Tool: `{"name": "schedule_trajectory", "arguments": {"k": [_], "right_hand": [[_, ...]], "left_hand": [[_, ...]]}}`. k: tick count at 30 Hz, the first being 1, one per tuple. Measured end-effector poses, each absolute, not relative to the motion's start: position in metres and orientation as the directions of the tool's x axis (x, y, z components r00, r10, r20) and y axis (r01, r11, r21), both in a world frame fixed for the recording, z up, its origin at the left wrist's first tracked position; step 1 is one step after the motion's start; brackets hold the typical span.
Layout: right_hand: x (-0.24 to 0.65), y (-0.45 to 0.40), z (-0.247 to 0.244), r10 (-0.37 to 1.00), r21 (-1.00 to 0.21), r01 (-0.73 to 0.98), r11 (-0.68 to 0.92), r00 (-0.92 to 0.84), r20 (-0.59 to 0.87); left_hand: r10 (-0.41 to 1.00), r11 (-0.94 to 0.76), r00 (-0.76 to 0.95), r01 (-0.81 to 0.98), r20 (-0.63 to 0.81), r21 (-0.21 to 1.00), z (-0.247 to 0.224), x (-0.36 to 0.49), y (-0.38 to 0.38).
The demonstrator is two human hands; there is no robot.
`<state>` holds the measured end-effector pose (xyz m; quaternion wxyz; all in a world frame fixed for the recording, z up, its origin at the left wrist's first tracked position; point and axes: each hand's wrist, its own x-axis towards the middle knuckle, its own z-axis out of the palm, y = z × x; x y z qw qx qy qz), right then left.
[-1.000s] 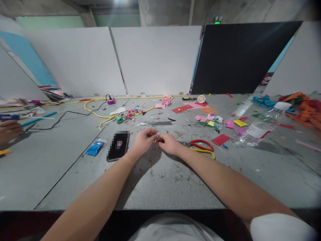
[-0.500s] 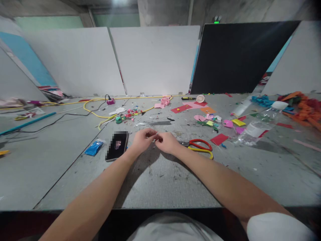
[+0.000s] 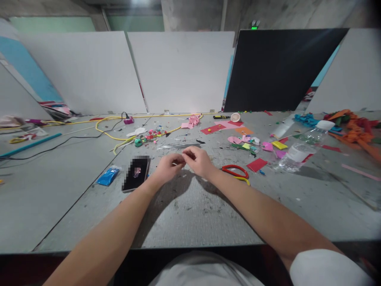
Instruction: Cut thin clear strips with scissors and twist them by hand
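My left hand (image 3: 168, 168) and my right hand (image 3: 199, 161) meet over the middle of the grey table (image 3: 190, 214), fingertips together. Both are closed in a pinch; whatever is between the fingers is too small to make out. Left of my left hand lies a phone (image 3: 136, 173) with a dark screen, and beyond it a blue packet (image 3: 108, 176). Scissors with a red and a yellow handle (image 3: 235, 171) lie beside my right wrist, which hides their blades. Thin clear strips (image 3: 175, 145) lie just behind my hands.
A clear plastic bottle (image 3: 299, 153) stands at the right, near a red paper piece (image 3: 256, 165). Colourful clay bits (image 3: 151, 136), a yellow cord (image 3: 99, 129) and orange cloth (image 3: 349, 127) lie farther back. White and black boards (image 3: 279, 71) stand behind.
My right hand has risen a little and its fingers now sit higher against my left fingertips. The small pale thing seen between the fingers no longer shows clearly. The view has shifted slightly.
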<state>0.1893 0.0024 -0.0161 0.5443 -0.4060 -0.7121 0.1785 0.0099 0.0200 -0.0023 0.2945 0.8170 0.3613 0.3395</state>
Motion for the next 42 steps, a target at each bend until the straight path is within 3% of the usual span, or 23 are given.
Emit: {"name": "schedule_trajectory", "arguments": {"k": [7,16,22,29,42], "right_hand": [[0.189,0.004,-0.019,0.785,-0.734,0.311,0.604,-0.074,0.615],[0.188,0.004,-0.025,0.800,-0.738,0.338,0.584,-0.087,0.593],[0.189,0.003,-0.027,0.751,-0.666,0.407,0.625,-0.078,0.656],[0.192,-0.001,-0.022,0.624,-0.502,0.498,0.707,-0.104,0.775],[0.196,-0.003,-0.008,0.642,-0.511,0.488,0.708,-0.143,0.753]], "left_hand": [[0.780,-0.599,0.490,0.405,0.389,0.691,-0.003,0.011,0.020],[0.825,-0.543,0.383,0.335,0.415,0.770,0.004,0.014,0.012],[0.825,-0.541,0.389,0.331,0.410,0.774,0.002,0.012,0.014],[0.812,-0.559,0.402,0.321,0.424,0.765,0.001,0.013,0.015],[0.846,-0.516,0.317,0.277,0.430,0.811,-0.002,0.015,0.013]]}}
